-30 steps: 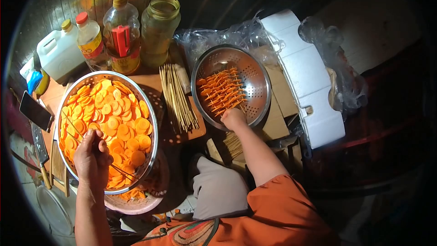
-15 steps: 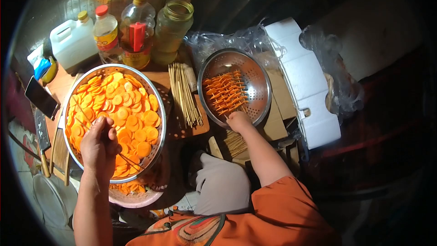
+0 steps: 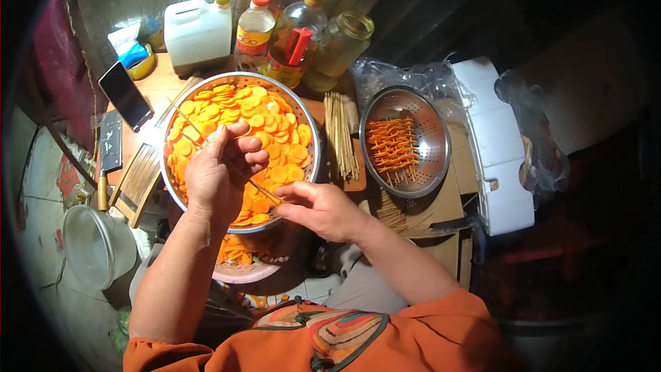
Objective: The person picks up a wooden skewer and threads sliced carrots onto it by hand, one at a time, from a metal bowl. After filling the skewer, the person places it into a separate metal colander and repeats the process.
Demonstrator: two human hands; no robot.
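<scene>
My left hand (image 3: pixel 224 169) is closed around a thin bamboo skewer (image 3: pixel 187 118) above a large metal colander (image 3: pixel 318 155) heaped with round carrot slices (image 3: pixel 292 134); a second skewer seems to lie in the same grip. The skewer slants down to the right, where the thumb and fingers of my right hand (image 3: pixel 327 212) pinch its lower end. A smaller metal colander (image 3: pixel 434 148) to the right holds several skewers threaded with carrot slices (image 3: pixel 391 145). Between the colanders lies a bundle of bare bamboo skewers (image 3: pixel 339 134).
Bottles (image 3: pixel 255 31), a white jug (image 3: pixel 198 38) and a glass jar (image 3: pixel 339 52) line the back. At left are a phone (image 3: pixel 126 96), a cleaver (image 3: pixel 111 141), a wooden slicer (image 3: pixel 140 173) and a bucket (image 3: pixel 93 248). A white foam box (image 3: pixel 496 145) stands at right.
My right hand has left the skewered carrots in the smaller colander and moved left to the skewer's lower end. The view has shifted, so the objects appear farther right.
</scene>
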